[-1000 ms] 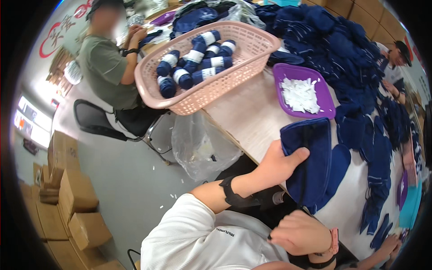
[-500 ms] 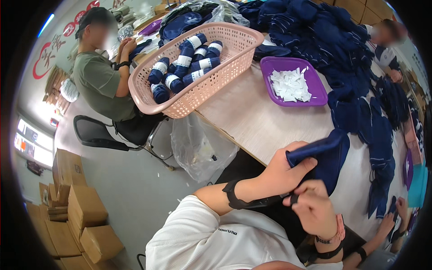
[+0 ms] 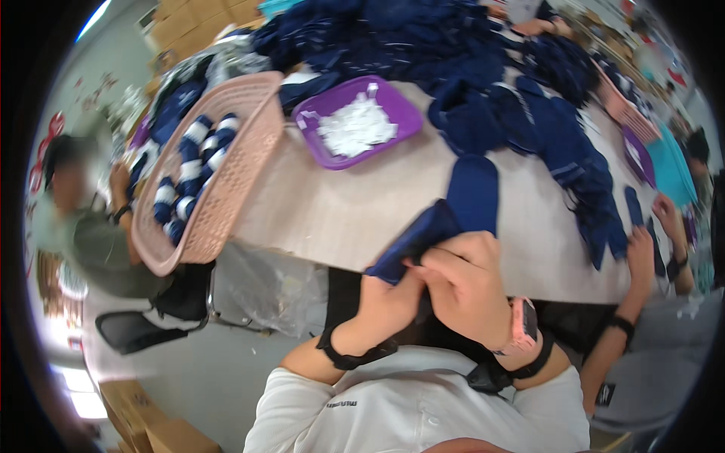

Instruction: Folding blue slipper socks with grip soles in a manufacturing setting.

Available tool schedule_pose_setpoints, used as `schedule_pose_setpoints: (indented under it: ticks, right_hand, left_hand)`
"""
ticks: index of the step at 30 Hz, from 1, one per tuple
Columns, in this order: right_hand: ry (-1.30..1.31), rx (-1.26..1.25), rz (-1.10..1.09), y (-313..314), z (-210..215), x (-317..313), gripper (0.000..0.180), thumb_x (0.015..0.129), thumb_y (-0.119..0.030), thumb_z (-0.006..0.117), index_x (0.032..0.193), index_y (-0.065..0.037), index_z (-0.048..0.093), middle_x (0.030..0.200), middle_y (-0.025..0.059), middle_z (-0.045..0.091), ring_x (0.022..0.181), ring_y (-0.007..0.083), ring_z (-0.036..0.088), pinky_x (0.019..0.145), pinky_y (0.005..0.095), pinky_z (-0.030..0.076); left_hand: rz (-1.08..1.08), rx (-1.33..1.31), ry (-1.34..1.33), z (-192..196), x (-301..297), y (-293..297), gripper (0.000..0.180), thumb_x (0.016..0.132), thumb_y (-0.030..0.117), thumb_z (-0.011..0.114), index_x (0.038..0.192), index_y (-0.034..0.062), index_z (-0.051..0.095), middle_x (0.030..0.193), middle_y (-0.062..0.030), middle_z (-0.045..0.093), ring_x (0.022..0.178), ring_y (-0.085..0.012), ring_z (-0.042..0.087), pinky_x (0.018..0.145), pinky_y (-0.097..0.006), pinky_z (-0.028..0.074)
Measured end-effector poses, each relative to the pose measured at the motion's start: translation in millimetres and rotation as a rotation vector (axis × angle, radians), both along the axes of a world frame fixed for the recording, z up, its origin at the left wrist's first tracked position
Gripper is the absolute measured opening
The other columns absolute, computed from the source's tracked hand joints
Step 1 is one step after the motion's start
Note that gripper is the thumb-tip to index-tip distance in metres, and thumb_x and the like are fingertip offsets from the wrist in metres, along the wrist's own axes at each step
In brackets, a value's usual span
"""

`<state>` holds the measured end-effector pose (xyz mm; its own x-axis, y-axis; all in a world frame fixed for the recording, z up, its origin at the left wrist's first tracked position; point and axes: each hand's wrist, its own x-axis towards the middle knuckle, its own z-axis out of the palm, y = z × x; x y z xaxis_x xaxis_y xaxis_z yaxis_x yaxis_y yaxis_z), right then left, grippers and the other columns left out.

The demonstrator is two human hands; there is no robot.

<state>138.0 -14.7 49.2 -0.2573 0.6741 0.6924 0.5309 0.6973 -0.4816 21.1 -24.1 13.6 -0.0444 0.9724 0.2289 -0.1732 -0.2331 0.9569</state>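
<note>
Basket (image 3: 226, 174) left of tray (image 3: 317, 117) — both on table (image 3: 340, 211).

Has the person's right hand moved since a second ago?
Yes. The right hand has come up from the lap to the table edge, where it now grips the dark blue sock beside the left hand.

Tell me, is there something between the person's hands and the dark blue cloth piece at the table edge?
No, nothing visible is between them. The left hand and the right hand both already grip the dark blue cloth piece directly at the near edge of the table, and their fingers pinch its lower end.
</note>
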Motion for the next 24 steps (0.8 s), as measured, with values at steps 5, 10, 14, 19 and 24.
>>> schedule_pose_setpoints:
  ticks: [5,10,14,19,24]
  right_hand:
    - [0.077,-0.109,0.018,2,5,11,0.011,0.071,-0.005,0.062,0.081,-0.008,0.062,0.076,0.0035,0.055,0.072,0.0214,0.049,0.066,0.0323,0.035]
    - [0.173,-0.253,0.068,8,0,29,0.008,0.076,-0.006,0.059,0.083,-0.004,0.061,0.074,0.0066,0.055,0.07,0.0227,0.049,0.063,0.032,0.039]
    - [-0.089,-0.151,0.005,-3,16,33,0.01,0.072,-0.002,0.058,0.081,-0.005,0.06,0.079,0.0048,0.055,0.072,0.0218,0.051,0.063,0.0323,0.038]
    - [-0.126,-0.178,0.046,-11,21,34,0.011,0.07,0.0,0.058,0.08,-0.005,0.06,0.082,0.0038,0.055,0.075,0.0215,0.052,0.064,0.0324,0.039]
    - [-0.007,-0.348,0.131,-9,15,41,0.009,0.073,0.0,0.061,0.081,-0.002,0.06,0.088,0.0091,0.056,0.079,0.0241,0.054,0.068,0.0304,0.043]
  left_hand:
    - [-0.291,0.022,-0.136,7,-6,7,0.027,0.081,-0.005,0.048,0.108,0.0003,0.049,0.093,-0.0024,0.052,0.083,-0.008,0.05,0.071,-0.023,0.043]
    - [-0.68,-0.144,-0.337,14,-12,1,0.053,0.077,-0.004,0.048,0.127,-0.0003,0.031,0.111,-0.0038,0.046,0.102,-0.0109,0.043,0.087,-0.027,0.037]
    - [-0.635,-0.112,-0.173,7,-11,1,0.041,0.083,0.001,0.042,0.124,-0.0003,0.036,0.109,-0.0034,0.047,0.098,-0.0094,0.043,0.082,-0.025,0.038]
    - [-0.557,-0.095,-0.031,-9,0,3,0.022,0.092,0.016,0.042,0.107,0.0019,0.048,0.084,0.0022,0.052,0.071,-0.0033,0.044,0.061,-0.019,0.038]
    - [-0.551,-0.059,-0.028,-17,-4,4,0.023,0.092,0.02,0.044,0.104,0.0019,0.051,0.081,0.0034,0.052,0.069,-0.0026,0.043,0.059,-0.018,0.037]
